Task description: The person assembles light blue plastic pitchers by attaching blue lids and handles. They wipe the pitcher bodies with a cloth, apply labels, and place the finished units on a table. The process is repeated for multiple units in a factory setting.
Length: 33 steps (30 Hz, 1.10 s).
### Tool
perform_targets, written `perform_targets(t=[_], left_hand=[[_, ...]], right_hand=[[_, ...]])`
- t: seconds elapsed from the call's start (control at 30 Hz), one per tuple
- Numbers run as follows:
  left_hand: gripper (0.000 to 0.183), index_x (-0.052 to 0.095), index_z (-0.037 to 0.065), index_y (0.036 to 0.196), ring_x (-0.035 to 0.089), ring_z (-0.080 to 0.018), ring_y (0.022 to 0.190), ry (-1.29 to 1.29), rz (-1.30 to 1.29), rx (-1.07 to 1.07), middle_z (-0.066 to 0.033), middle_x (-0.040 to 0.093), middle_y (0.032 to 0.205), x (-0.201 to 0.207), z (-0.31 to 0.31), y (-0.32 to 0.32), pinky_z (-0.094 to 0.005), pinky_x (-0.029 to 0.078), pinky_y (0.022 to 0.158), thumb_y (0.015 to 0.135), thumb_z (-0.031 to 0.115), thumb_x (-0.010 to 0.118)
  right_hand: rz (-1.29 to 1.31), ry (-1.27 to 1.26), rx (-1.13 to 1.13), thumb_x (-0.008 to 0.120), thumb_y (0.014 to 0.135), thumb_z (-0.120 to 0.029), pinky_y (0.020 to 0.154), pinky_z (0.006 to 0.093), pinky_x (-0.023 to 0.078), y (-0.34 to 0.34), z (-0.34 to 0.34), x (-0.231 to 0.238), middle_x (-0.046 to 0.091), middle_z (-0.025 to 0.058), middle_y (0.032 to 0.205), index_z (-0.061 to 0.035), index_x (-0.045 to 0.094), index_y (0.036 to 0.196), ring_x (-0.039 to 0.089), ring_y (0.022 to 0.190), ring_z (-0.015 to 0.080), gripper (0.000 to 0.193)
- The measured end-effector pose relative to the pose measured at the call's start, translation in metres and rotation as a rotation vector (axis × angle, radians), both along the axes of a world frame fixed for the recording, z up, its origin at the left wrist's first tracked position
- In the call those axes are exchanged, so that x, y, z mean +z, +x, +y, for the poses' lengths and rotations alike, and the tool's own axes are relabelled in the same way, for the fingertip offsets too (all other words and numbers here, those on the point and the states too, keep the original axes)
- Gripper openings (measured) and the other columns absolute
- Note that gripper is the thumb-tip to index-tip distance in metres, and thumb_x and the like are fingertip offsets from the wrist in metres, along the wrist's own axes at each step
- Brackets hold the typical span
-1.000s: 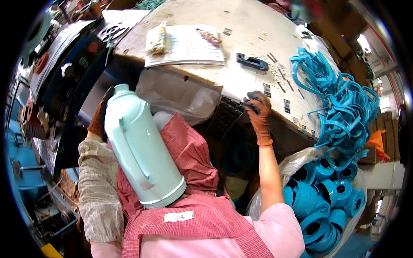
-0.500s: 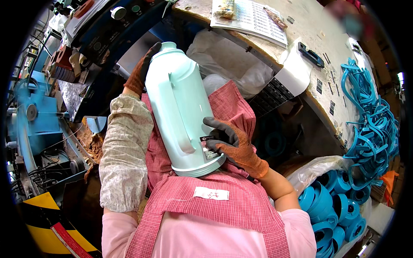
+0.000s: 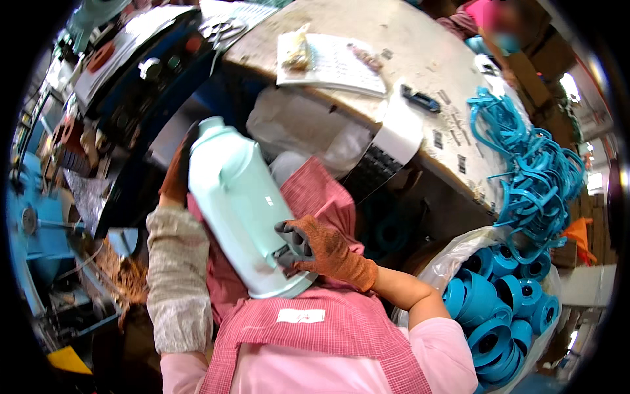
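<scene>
A pale mint-green thermos flask body (image 3: 230,190) with a long side handle lies tilted across my lap, neck pointing up and left. My left hand (image 3: 176,172), in an orange and dark work glove, is wrapped round its left side below the neck; most of those fingers are hidden. My right hand (image 3: 328,249), gloved alike, rests over the lower body near the base. Its bent fingers stand apart, with the tips at a small dark label (image 3: 282,255) that they partly cover. A red checked apron (image 3: 262,328) lies under the flask.
A worktable (image 3: 341,23) ahead holds printed sheets (image 3: 328,69), a dark cutter-like tool (image 3: 420,98) and a heap of blue straps (image 3: 525,171). At my right, a plastic-lined bag holds blue rounded parts (image 3: 485,308). Blue machinery (image 3: 46,217) stands at left. Another person (image 3: 482,20) is beyond the table.
My view has turned, so the flask and table sit further left in it. My right hand has come further over the label, covering more of it. The left hand keeps its hold.
</scene>
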<state>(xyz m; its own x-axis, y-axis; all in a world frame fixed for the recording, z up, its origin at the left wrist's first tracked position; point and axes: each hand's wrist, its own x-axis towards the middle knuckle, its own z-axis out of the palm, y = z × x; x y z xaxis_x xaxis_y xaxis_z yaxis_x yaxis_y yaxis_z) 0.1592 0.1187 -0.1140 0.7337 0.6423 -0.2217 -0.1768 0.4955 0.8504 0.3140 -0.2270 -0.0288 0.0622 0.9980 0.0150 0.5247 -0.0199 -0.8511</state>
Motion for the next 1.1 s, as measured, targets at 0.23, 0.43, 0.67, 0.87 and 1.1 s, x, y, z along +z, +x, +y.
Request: perform_targets(t=[0.23,0.43,0.67,0.87,1.1], left_hand=[[0.035,0.058,0.003,0.115,0.056,-0.02,0.105,0.337,0.015,0.074,-0.0116,0.06,0.113,0.015,-0.006,-0.004,-0.0343,0.046,0.09,0.092,0.03,0.057],[0.023,0.061,0.002,0.09,0.053,-0.0126,0.087,0.833,0.038,0.215,-0.003,0.057,0.091,0.138,-0.017,0.034,-0.0263,0.043,0.078,0.092,0.025,0.059],[0.023,0.054,-0.001,0.081,0.034,-0.0224,0.058,1.31,0.487,-0.056,-0.017,0.046,0.065,0.099,0.016,0.09,-0.0356,0.039,0.055,0.089,0.019,0.063],[0.031,0.058,0.005,0.086,0.06,-0.0417,0.075,1.324,0.738,-0.185,-0.0225,0.061,0.074,0.108,0.002,0.129,-0.0481,0.046,0.065,0.086,0.036,0.061],[0.026,0.061,0.009,0.099,0.061,-0.0347,0.089,1.466,0.501,0.027,-0.0159,0.064,0.094,0.118,-0.001,0.113,-0.0426,0.047,0.075,0.083,0.029,0.066]], right_hand=[[-0.715,0.355,-0.087,0.071,0.076,-0.02,0.093,0.0395,0.046,0.18,0.089,0.007,0.06,0.0144,0.115,-0.0057,0.057,0.12,0.059,0.104,0.0323,0.048],[-1.26,-0.029,-0.675,0.053,0.09,-0.044,0.098,0.0448,0.039,0.334,0.223,-0.003,0.052,0.0077,0.132,-0.0225,0.048,0.134,0.046,0.121,0.0288,0.049],[-0.866,-0.036,-0.368,0.054,0.09,-0.027,0.093,0.0456,0.046,0.33,0.284,0.002,0.056,0.0097,0.122,-0.027,0.056,0.125,0.051,0.114,0.031,0.035],[-0.907,-0.274,-0.414,0.057,0.087,-0.024,0.096,0.0456,0.045,0.325,0.293,-0.001,0.052,0.0135,0.124,-0.0244,0.054,0.124,0.051,0.114,0.0364,0.037],[-0.898,-0.264,-0.208,0.056,0.081,-0.021,0.1,0.0447,0.04,0.348,0.32,0.001,0.049,0.0191,0.127,-0.0225,0.042,0.138,0.049,0.119,0.0362,0.058]])
